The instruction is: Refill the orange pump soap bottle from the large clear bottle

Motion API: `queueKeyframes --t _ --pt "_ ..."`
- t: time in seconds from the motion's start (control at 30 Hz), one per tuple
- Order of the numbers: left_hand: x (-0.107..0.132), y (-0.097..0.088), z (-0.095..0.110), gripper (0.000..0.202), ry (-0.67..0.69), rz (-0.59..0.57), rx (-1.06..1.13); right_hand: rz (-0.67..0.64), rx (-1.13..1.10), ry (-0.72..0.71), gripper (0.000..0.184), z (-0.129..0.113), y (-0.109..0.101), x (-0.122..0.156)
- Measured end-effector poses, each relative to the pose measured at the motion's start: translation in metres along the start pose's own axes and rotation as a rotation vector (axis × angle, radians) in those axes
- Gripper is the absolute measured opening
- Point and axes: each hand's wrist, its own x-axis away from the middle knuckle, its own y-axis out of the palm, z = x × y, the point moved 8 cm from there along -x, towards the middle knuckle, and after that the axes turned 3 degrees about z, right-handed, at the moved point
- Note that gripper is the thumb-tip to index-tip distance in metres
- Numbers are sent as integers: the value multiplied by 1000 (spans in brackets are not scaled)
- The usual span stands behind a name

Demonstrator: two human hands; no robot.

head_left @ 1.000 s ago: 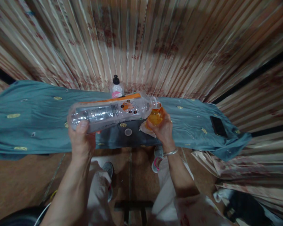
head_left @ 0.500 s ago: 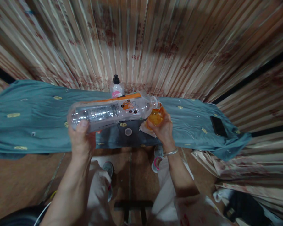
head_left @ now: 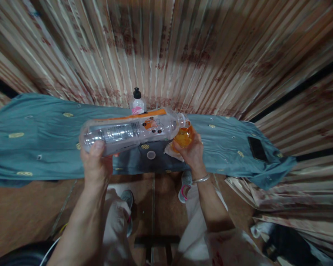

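Note:
My left hand (head_left: 97, 159) is wrapped round the base end of a large clear plastic bottle (head_left: 127, 131) with an orange print. The bottle lies nearly level in the air, its uncapped neck pointing right. That mouth is at the rim of an orange see-through cup (head_left: 183, 137), which my right hand (head_left: 192, 149) grips from the right side. Whether liquid is flowing between them I cannot make out. Below the bottle, a small round white cap (head_left: 151, 154) lies on the cloth. A pale crumpled cloth (head_left: 172, 151) sits under the cup.
A blue-green patterned cloth (head_left: 50, 147) covers the narrow table. Behind the large bottle stands a small bottle (head_left: 138, 103) with a black top. A dark phone (head_left: 257, 149) lies at the right end. A striped curtain (head_left: 166, 48) hangs close behind the table.

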Motion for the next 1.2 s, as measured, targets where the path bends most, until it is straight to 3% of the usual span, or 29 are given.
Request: queueKeyframes --t 1.2 --pt "-1 -4 -4 68 3 18 23 -2 17 -1 71 -2 0 -1"
